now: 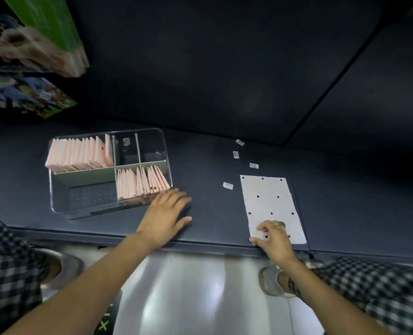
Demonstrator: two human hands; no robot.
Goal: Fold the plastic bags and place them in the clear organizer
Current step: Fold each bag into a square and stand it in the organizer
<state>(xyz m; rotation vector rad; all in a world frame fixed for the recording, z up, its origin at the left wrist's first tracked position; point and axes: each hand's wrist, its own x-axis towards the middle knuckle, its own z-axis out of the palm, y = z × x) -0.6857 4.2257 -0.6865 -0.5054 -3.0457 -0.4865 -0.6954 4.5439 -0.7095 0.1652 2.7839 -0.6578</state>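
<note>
We see one clear organizer (162, 143) on the dark surface (212, 170). It has folded pink bags in two of its boxes: one big row (77, 153) at the back left and one smaller row (140, 182) at the front right. There are too many folded bags to count well. One flat white bag (269, 201) with black dots lies on the surface to the right, well apart from the organizer. Four small white tags (227, 185) lie on the surface near the flat bag's far end.

We have two hands out. Our left hand (164, 216) lies flat on the surface with its fingers (176, 197) straight and spread, holding nothing. The fingertips are just beside the front right corner of the organizer.

Our right hand (274, 238) rests on the near end of the flat bag, by the edge of the surface. Its fingers (263, 228) are bent and seem to pinch the bag's near edge. A ring (277, 226) sits on one finger. The rest of the bag stretches away from the fingers, flat and not folded.
</note>
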